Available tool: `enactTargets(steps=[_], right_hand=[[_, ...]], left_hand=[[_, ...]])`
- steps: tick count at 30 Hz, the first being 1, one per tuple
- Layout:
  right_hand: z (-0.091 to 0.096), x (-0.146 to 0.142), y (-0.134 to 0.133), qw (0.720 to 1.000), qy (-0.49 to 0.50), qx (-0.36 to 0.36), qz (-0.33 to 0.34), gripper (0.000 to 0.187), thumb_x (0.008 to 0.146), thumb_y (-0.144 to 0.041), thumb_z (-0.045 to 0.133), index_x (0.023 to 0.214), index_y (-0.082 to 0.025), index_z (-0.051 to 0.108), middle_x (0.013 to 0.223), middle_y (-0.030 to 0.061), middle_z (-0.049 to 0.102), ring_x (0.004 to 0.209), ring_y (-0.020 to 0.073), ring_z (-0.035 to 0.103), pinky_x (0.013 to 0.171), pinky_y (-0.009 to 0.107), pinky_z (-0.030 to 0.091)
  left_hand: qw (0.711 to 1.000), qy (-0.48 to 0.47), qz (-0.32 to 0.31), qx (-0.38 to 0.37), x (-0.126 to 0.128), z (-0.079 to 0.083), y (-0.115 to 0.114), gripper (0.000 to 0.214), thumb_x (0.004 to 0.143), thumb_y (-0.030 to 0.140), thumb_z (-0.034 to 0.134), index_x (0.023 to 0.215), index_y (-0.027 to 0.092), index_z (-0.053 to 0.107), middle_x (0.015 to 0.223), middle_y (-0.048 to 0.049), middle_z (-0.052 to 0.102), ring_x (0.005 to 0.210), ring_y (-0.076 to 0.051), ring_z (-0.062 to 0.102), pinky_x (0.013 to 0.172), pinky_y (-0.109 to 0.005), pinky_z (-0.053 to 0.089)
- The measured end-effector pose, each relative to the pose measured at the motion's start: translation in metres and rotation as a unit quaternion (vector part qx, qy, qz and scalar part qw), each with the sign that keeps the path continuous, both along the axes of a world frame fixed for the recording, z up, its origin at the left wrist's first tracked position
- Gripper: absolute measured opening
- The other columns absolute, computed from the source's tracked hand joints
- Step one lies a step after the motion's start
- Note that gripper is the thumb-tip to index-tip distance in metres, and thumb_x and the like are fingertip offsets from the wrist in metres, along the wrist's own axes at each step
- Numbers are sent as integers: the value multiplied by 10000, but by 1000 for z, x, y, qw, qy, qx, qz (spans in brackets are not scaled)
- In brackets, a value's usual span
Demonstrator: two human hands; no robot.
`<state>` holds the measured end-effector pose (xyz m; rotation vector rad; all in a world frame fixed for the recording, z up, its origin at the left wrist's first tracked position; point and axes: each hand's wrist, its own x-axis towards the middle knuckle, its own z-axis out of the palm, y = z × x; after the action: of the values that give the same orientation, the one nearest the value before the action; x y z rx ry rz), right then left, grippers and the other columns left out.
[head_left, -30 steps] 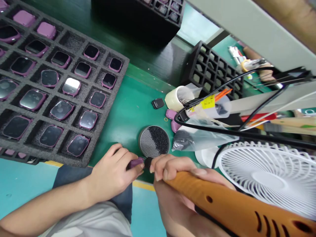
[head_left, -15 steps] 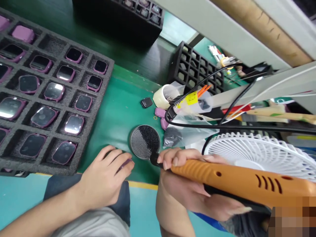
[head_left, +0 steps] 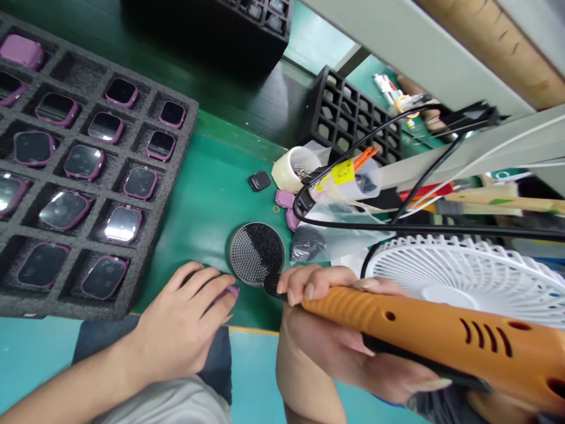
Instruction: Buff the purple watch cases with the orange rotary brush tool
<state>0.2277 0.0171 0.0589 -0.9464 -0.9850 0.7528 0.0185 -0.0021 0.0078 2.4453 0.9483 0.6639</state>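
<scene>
Head view: a small purple piece [head_left: 233, 290] sits mostly hidden under the curled fingers of the left hand [head_left: 188, 312], which holds it low over the green work surface [head_left: 207, 194], near a round dish [head_left: 247, 253] of black bits; the right hand [head_left: 324, 333] wraps around an orange power tool [head_left: 424, 327], its dark end overlapping the dish's lower edge, contact unclear; leftward, a grey foam tray [head_left: 143, 259] holds dark-faced purple watches [head_left: 105, 277]; beyond the dish stands a cream cup [head_left: 282, 168]; rightward, a white fan [head_left: 410, 268] lies behind the tool.
</scene>
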Motion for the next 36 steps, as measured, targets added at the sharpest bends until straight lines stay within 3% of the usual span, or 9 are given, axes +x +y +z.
enactTargets(steps=[5, 16, 19, 24, 31, 36], right_hand=[[0, 2, -1, 1000, -8, 1, 8, 585, 1038, -801, 418, 1218, -322, 702, 830, -14, 679, 581, 190, 592, 517, 386, 552], [-5, 1, 5, 1000, -1, 19, 9, 490, 995, -749, 591, 1200, -323, 720, 820, -27, 696, 573, 174, 588, 508, 351, 557], [4, -2, 0, 1000, -7, 9, -1, 551, 1018, -793, 492, 1186, -321, 720, 815, -23, 685, 575, 185, 586, 513, 372, 554], [28, -15, -16, 997, -7, -43, -61, 459, 954, -725, 722, 1181, -326, 710, 839, -24, 671, 626, 199, 588, 603, 419, 556], [19, -16, -24, 998, -36, -11, 53, 424, 1065, -652, 582, 1269, -286, 645, 883, -10, 681, 654, 201, 638, 605, 439, 577], [19, -17, -25, 996, -26, -51, 64, 408, 1059, -630, 612, 1277, -287, 652, 912, 4, 689, 708, 225, 655, 649, 485, 598]], left_hand=[[1000, -1, 16, 19, 3, -2, 0, 221, 1099, 279, 673, 1282, 167, 730, 1364, -88, 747, 1263, -299, 639, 1161, -526, 442], [1000, -3, 1, 13, 0, 1, 2, 276, 1048, 193, 675, 1319, 168, 721, 1399, -98, 720, 1271, -315, 617, 1175, -537, 422], [1000, -7, 4, 24, 1, 0, 3, 238, 1071, 266, 708, 1297, 198, 730, 1360, -76, 735, 1237, -300, 626, 1162, -531, 428], [999, -22, 12, 39, 3, -2, 4, 215, 1083, 357, 735, 1250, 221, 740, 1277, -58, 753, 1191, -276, 641, 1134, -516, 446], [999, -14, 15, 38, 4, -2, 3, 240, 1094, 392, 716, 1262, 222, 737, 1283, -68, 746, 1205, -282, 639, 1148, -525, 433], [999, -13, 19, 40, 4, -2, 3, 252, 1091, 397, 719, 1267, 217, 739, 1302, -73, 742, 1222, -285, 636, 1158, -525, 429]])
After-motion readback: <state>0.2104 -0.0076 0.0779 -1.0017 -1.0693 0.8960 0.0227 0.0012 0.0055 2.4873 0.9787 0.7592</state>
